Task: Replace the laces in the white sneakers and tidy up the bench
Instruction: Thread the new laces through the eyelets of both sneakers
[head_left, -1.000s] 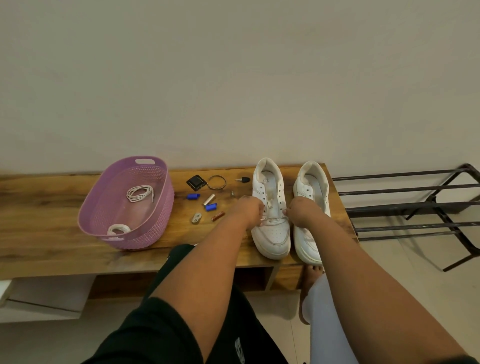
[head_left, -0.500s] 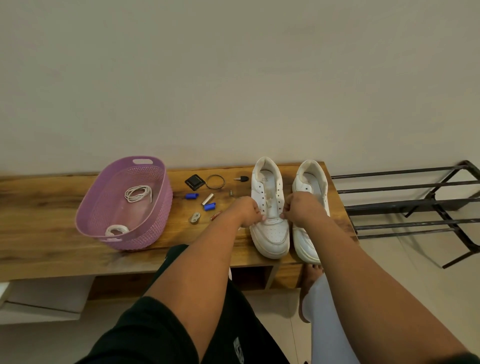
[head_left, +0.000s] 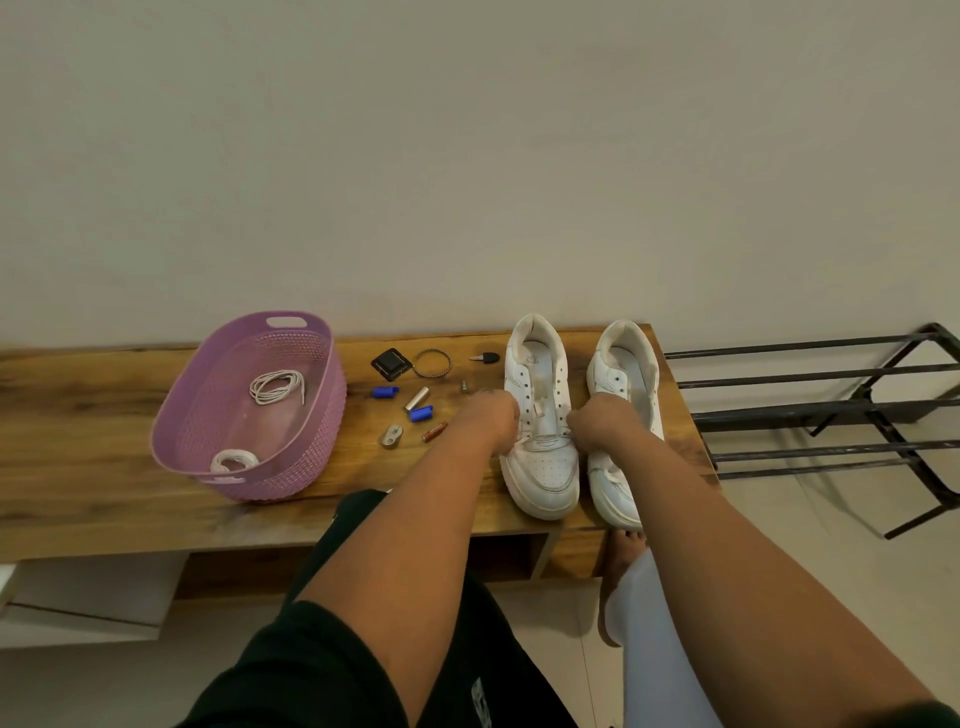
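Two white leather sneakers stand side by side at the right end of a long wooden worktop (head_left: 104, 457). Their long axes run from the front edge to the wall, toes toward the person, heels at the wall. The left hand (head_left: 491, 418) and right hand (head_left: 597, 423) flank the left white sneaker (head_left: 543, 467), curled fingers each pinching a thin white lace (head_left: 545, 440) at its lowest eyelets. The right white sneaker (head_left: 623, 374) stands just beside it, partly hidden by the right forearm. Left of the sneakers lie small scattered items, then an oval purple plastic basket (head_left: 291, 467) holding two coiled white laces (head_left: 275, 387).
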